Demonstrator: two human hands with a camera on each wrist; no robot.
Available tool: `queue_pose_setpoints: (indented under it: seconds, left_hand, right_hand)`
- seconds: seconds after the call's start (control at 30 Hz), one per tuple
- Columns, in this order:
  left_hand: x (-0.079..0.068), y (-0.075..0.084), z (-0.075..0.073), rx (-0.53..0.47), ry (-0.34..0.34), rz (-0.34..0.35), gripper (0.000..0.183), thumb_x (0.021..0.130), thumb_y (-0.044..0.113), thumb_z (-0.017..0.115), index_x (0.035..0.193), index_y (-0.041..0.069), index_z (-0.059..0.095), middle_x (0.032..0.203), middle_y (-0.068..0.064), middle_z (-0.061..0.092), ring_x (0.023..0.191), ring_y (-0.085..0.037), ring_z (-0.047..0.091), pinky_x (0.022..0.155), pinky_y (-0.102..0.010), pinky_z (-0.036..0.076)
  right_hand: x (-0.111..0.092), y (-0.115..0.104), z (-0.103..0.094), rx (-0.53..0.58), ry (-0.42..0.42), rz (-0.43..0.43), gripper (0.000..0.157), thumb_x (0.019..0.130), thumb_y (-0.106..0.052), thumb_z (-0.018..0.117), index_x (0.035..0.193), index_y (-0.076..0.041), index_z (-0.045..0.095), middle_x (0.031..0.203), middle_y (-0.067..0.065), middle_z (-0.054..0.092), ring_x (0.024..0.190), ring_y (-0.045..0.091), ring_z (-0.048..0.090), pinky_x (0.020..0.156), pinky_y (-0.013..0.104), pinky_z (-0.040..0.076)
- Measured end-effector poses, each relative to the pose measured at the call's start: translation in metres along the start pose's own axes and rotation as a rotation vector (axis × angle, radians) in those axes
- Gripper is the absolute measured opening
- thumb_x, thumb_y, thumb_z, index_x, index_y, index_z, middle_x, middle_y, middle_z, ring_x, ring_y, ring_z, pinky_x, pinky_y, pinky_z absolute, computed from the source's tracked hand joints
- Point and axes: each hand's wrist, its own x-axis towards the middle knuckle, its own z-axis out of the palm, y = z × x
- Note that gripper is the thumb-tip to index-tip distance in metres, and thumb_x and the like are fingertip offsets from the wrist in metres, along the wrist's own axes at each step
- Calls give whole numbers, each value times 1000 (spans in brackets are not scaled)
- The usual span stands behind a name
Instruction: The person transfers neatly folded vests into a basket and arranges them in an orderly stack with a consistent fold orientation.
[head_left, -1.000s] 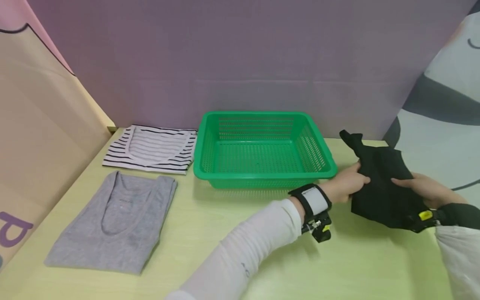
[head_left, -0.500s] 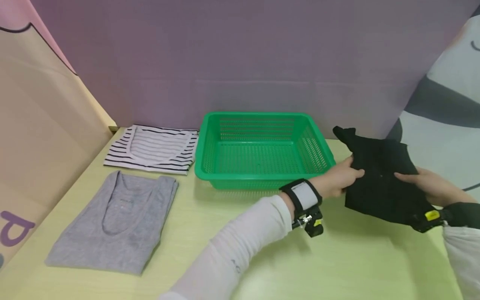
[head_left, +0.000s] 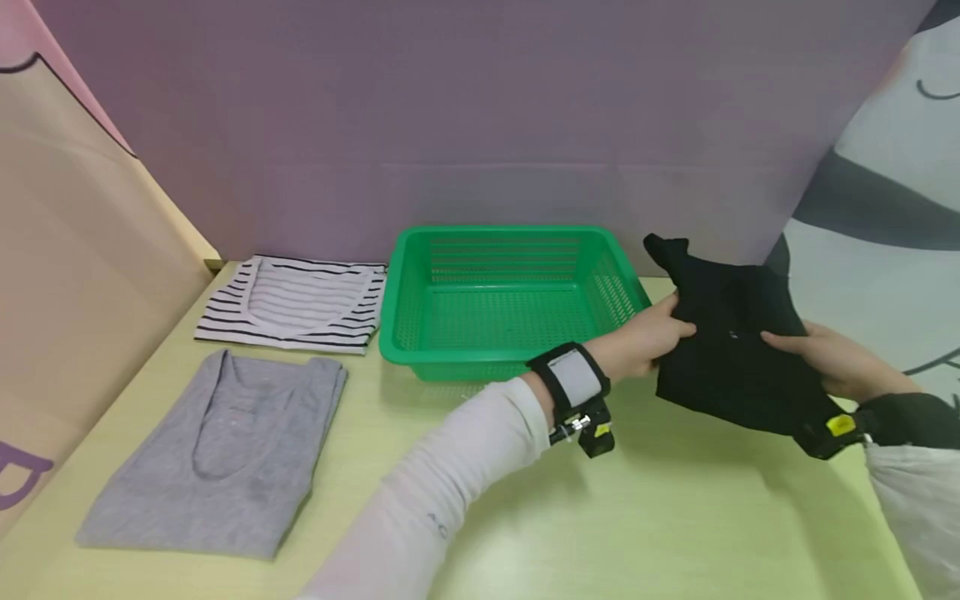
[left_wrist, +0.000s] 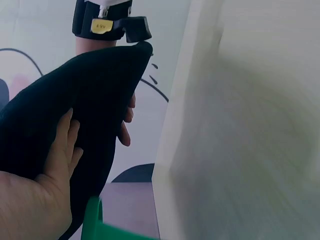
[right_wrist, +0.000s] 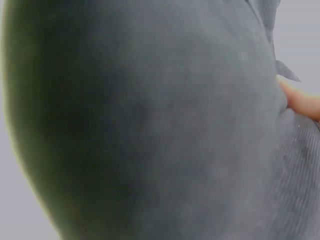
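A folded black tank top (head_left: 731, 342) is held up over the right side of the table, a strap-like end sticking out at its upper left. My left hand (head_left: 648, 340) pinches its left edge, thumb in front, close to the basket's right front corner. On the right edge, my right hand (head_left: 843, 358) grips it with the thumb on top and the fingers behind. The left wrist view shows the left hand's fingers (left_wrist: 67, 142) lying along the dark cloth. Blurred cloth (right_wrist: 165, 120) fills most of the right wrist view, a thumb (right_wrist: 302, 102) pressing it at the right.
A green plastic basket (head_left: 468, 357) with nothing in it stands at the back middle of the table (head_left: 675, 517). To its left lies a folded striped top (head_left: 300, 304), with a folded grey tank top (head_left: 225, 467) nearer the front. A purple curtain (head_left: 487, 108) hangs behind.
Both hands have carried the black tank top left and slightly up, closer to the basket. The grip of each hand stays the same; the basket and the other tops stay put.
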Motion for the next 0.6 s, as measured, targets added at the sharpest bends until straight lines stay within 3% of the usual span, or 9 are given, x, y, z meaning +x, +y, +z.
queue_pose_setpoints:
  seconds: [0.2,0.33,0.37,0.43,0.53,0.6]
  left_hand:
    - [-3,6,-12,34,-2,-9,59,99,9,46,149,34,26,138,-3,51,115,-26,57,93,-41,50]
    - [-7,10,-17,33,2,-14,59,99,9,45,149,34,26,138,-3,51,116,-26,56,94,-41,49]
    - [-8,11,-19,29,-2,-14,59,99,8,45,149,34,26,139,-3,51,117,-26,56,94,-41,49]
    - [-11,14,-21,23,-14,-14,59,100,8,44,150,33,25,140,-4,50,119,-26,55,95,-41,48]
    - [-14,17,-25,25,-17,-33,60,100,9,45,150,33,23,143,-2,46,122,-25,53,97,-40,48]
    - [-16,19,-29,32,-13,-50,61,100,10,45,150,33,22,147,0,41,125,-24,50,98,-40,47]
  right_hand:
    - [2,-10,5,16,13,-32,76,103,-36,33,146,8,-11,95,-30,54,88,-5,60,81,30,54]
    - [4,-12,8,81,17,-55,48,103,-32,32,143,-10,15,97,-28,59,89,-3,62,79,27,55]
    - [4,-13,9,93,16,-55,45,104,-32,32,141,-12,16,97,-27,60,90,-2,62,79,27,54]
    - [4,-15,10,110,6,-61,46,104,-31,30,143,-13,14,98,-28,60,90,-3,62,79,26,54]
    - [5,-20,14,108,-19,-75,64,104,-32,30,149,-3,-4,99,-29,60,91,-4,62,79,25,54]
    - [5,-22,17,127,-35,-94,60,104,-30,30,150,-7,0,101,-27,61,92,-2,63,79,25,54]
